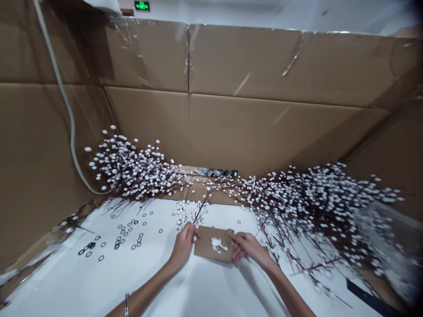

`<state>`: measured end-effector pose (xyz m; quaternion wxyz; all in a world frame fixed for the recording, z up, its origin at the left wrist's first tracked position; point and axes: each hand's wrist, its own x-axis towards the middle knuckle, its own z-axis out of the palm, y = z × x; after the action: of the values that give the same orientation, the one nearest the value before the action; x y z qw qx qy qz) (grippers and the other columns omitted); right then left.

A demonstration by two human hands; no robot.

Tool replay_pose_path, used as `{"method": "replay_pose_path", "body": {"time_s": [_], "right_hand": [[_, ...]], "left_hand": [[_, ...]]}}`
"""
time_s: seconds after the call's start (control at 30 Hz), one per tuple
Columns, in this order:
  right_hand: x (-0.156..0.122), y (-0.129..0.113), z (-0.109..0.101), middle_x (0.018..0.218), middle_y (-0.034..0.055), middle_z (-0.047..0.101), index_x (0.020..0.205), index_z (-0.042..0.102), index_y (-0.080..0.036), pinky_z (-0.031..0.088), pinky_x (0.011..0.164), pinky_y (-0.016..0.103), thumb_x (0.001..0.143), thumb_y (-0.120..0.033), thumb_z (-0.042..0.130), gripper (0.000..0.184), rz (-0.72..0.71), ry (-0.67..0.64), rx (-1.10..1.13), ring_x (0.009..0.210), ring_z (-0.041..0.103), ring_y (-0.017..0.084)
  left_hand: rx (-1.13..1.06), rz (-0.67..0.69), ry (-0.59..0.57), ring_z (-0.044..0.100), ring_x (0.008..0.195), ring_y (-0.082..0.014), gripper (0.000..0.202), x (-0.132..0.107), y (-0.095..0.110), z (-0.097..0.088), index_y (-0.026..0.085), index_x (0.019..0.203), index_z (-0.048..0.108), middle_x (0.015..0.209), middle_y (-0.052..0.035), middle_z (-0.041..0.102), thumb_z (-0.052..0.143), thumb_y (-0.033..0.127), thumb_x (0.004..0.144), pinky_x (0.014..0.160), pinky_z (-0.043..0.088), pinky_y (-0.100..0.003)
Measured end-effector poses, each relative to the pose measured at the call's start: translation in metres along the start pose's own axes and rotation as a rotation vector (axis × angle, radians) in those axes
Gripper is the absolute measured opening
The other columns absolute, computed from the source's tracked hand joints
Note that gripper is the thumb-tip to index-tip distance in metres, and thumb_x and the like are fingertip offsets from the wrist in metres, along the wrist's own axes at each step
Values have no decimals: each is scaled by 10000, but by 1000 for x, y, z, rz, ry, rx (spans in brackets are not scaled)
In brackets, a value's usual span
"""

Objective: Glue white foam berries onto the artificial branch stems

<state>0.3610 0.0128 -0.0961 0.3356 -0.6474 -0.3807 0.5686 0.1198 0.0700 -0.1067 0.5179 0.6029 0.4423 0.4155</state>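
The branch [199, 214], likely light, is best pinched low, as by the left hand [183, 242]; cardboard [205, 241] is edge-gripped by the right hand [247, 247].

The left hand [184, 241] conceals the lower end of the berry twig [199, 213], the green sign [142, 5] is illegibly small, and the view's edges truncate the white cable [72, 125] and plastic bag [386, 242].

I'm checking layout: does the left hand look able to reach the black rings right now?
Probably yes: nothing blocks the white tabletop between left hand and black rings, though that hand seems to grip a white-berry stem.
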Motion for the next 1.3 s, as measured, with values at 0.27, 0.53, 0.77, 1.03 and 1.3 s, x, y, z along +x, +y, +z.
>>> {"method": "replay_pose_path", "body": {"time_s": [0.27,0.53,0.77,1.03,1.3], "right_hand": [[10,-11,-4,454,-76,542,865,480,-193,333,306,195,783,-523,574,353,-191,163,-152,311,489,113],[19,-9,-8,485,-57,547,766,486,-177,280,343,199,686,-579,628,434,-260,84,-75,319,393,66],[7,-10,-19,563,-41,579,821,515,-155,242,375,181,737,-556,665,436,-350,12,8,356,393,40],[2,-9,-24,584,-59,554,866,517,-169,274,381,175,803,-493,665,362,-456,47,76,375,428,40],[0,-14,-22,660,-50,560,925,534,-178,363,425,186,840,-413,663,281,-556,19,128,444,491,58]], "left_hand": [[114,67,-44,615,910,-227,439,-2,4,-7,189,816,603,914,-75,684,337,501,975,870,411,-322],[231,82,-68,622,894,-225,397,-5,2,-4,206,825,592,909,-58,691,318,438,996,840,399,-310],[299,104,-67,612,880,-217,386,-7,2,-3,212,838,584,886,-38,684,305,420,1005,815,390,-300],[286,98,-66,625,886,-213,385,-8,-1,-3,213,858,592,903,-37,695,308,426,1006,826,397,-298],[211,89,-60,633,907,-218,397,-7,0,-4,193,845,597,957,-71,700,327,440,998,851,407,-308]]}}
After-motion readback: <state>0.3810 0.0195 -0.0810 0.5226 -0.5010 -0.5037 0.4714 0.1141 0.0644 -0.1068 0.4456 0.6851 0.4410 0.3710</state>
